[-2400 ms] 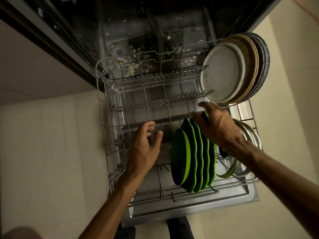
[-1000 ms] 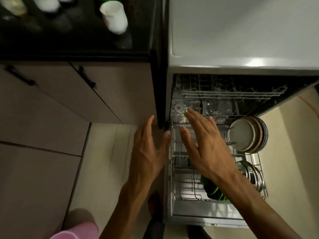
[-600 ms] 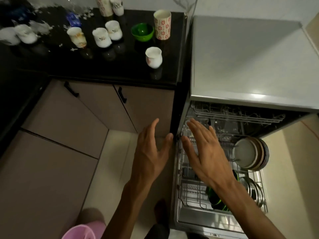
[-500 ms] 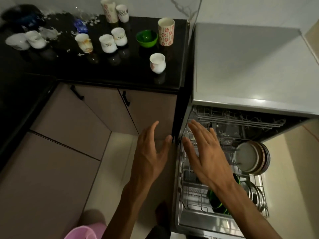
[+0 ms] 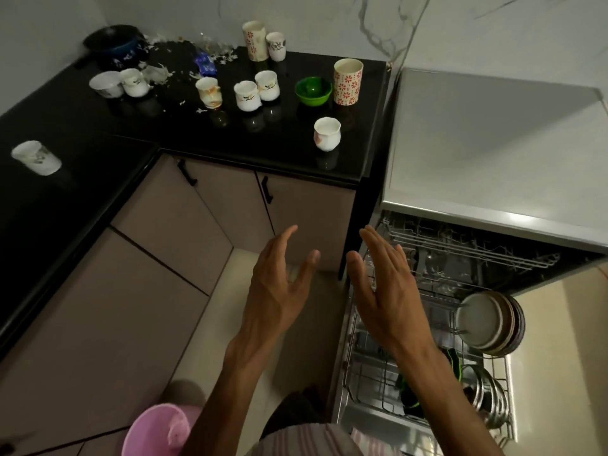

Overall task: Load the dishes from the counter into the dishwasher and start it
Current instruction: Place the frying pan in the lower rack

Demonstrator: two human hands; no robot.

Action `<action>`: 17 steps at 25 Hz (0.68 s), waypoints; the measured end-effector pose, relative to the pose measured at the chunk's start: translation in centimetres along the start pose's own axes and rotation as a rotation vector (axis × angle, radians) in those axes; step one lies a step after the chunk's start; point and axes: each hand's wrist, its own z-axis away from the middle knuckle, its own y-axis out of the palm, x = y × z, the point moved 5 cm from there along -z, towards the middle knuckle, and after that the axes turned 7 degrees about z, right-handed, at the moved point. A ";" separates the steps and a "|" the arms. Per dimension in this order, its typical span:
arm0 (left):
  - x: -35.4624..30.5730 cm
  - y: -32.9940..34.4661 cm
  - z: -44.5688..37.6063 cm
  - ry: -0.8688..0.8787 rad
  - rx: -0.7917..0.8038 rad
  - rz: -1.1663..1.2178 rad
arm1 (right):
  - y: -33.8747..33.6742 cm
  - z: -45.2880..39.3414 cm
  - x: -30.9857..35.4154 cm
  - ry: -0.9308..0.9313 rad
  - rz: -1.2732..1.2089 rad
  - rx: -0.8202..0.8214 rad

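Both hands raised; left hand (image 5: 278, 291), right hand (image 5: 388, 297) fingers straight, empty.

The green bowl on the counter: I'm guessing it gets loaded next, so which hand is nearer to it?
Left. The left hand hangs below the green bowl; the right hand is farther right, over the dishwasher rack.

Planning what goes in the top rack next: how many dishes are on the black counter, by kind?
Small white cups: 8
Tall flowered tumblers: 2
Green bowl: 1
Dark pot: 1
Total: 12
Both hands are empty.
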 end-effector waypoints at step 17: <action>6.0 -16.0 -9.0 -0.028 -0.136 0.037 | 9.7 -9.5 14.9 -0.117 -0.053 -0.016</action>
